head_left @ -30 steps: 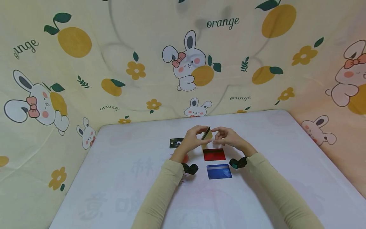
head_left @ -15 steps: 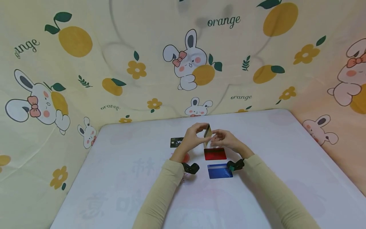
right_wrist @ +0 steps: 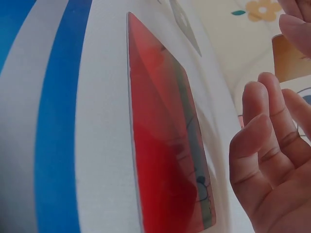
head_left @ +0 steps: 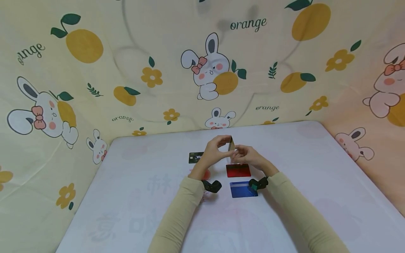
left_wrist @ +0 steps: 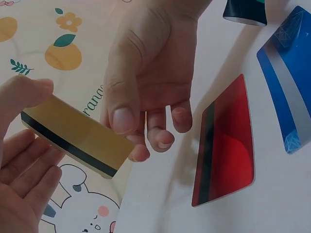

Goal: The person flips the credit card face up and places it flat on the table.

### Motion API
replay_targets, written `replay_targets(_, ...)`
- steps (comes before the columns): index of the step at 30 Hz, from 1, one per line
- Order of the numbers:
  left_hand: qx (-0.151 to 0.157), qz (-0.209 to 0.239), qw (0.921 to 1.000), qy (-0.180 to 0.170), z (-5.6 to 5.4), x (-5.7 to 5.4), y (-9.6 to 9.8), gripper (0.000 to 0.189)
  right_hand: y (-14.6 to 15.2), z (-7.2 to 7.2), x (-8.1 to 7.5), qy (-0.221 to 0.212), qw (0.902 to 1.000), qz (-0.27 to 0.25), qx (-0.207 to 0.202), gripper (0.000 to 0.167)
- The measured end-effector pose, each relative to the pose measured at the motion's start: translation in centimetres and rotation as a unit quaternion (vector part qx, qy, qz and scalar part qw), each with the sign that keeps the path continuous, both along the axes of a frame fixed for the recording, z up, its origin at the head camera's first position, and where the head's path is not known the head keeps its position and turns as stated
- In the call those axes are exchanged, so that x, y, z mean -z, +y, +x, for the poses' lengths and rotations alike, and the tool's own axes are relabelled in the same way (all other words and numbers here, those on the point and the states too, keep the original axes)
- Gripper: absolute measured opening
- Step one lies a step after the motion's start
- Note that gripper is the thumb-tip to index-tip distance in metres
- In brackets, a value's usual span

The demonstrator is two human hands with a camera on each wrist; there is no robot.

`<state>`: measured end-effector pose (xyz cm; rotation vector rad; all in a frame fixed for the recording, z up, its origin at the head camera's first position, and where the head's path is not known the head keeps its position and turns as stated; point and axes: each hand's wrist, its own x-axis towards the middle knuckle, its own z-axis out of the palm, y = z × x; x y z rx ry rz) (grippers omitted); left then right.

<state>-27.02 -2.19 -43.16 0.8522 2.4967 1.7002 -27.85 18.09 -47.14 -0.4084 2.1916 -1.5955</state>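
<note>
My left hand (head_left: pixel 215 149) pinches a gold card (left_wrist: pixel 77 136) with a black magnetic stripe, thumb on one edge and fingers on the opposite one. The card stands raised above the white table, almost edge-on in the head view. My right hand (head_left: pixel 250 156) is at its other end; in the left wrist view, thumb and index finger close on the near corner. The other right fingers (right_wrist: pixel 255 97) are loosely bent. Below the hands lies a red card (head_left: pixel 238 171) with a dark stripe. Nearer to me is a blue card (head_left: pixel 243 189) with a silvery stripe, partly covered by the right wrist camera.
Left of the hands lies a black card (head_left: pixel 195 157) with a chip, partly behind the left hand. Reddish shapes (head_left: pixel 207 174) show beside the left wrist, too hidden to identify. A patterned cloth (head_left: pixel 158 105) with rabbits and oranges rises behind the table (head_left: pixel 133 196).
My right hand has moved left, up to the gold card. The card has turned more edge-on to the head view. The cards on the table have stayed put.
</note>
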Motion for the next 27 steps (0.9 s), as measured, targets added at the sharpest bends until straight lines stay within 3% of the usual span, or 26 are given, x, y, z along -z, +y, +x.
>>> replay_targets(11, 0.006, 0.000, 0.9998, -0.019, 0.04, -0.09, 0.22, 0.059, 0.02, -0.05, 0.46, 0.008, 0.9999, 0.006, -0.003, 0.042)
replay_targets(27, 0.006, -0.009, 0.9994, -0.032, 0.01, -0.09, 0.16, 0.060, 0.26, -0.18, 0.65, 0.005, 0.9999, 0.005, -0.008, 0.054)
